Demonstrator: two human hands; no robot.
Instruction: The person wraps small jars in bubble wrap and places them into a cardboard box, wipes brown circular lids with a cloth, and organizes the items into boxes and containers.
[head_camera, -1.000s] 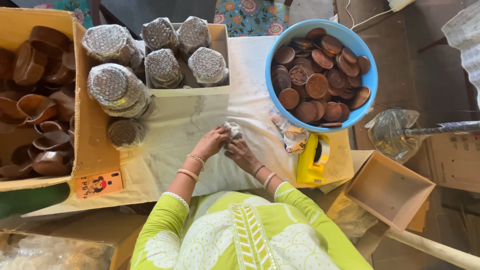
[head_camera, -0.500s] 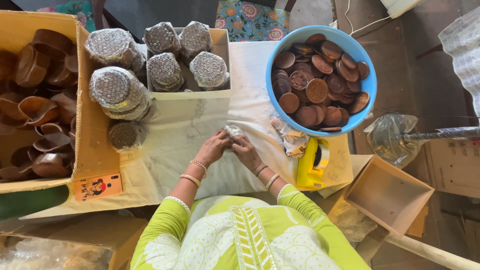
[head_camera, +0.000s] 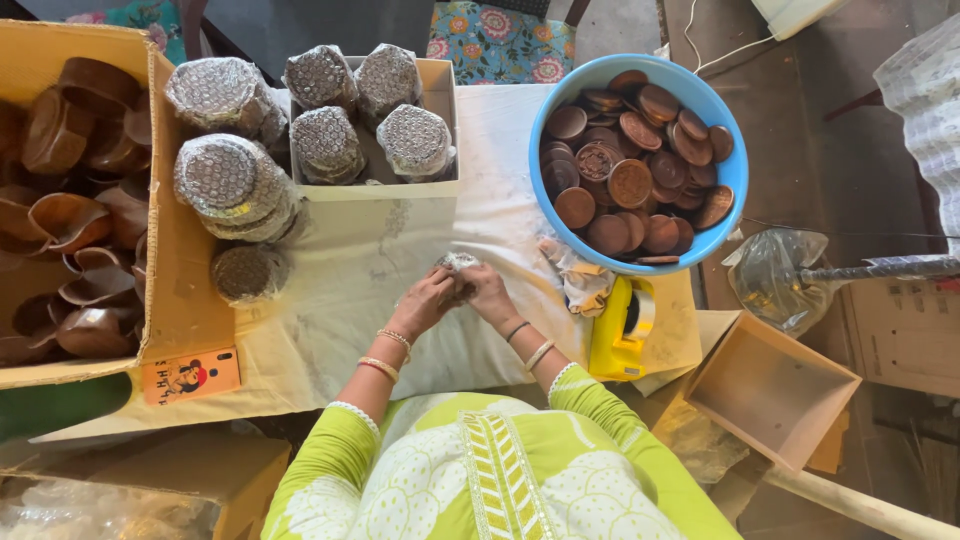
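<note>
My left hand (head_camera: 424, 301) and my right hand (head_camera: 489, 291) meet over the cream cloth (head_camera: 350, 290) and together clasp a small bundle wrapped in bubble wrap (head_camera: 458, 264). Most of the bundle is hidden by my fingers. Both wrists wear bangles, and my sleeves are light green. A blue tub (head_camera: 735, 175) of round brown clay lids sits to the right, just beyond my right hand. Left of my hands lies one wrapped round stack (head_camera: 245, 272) on the cloth.
A small box (head_camera: 440, 185) with several wrapped stacks stands ahead. A big cardboard box (head_camera: 150, 290) of brown clay cups is at the left. A yellow tape dispenser (head_camera: 620, 330), an empty tan box (head_camera: 770, 385) and a clear plastic bag (head_camera: 775, 275) lie to the right.
My hands stay together on the wrapped bundle, with only small shifts of the fingers. Nothing else has moved.
</note>
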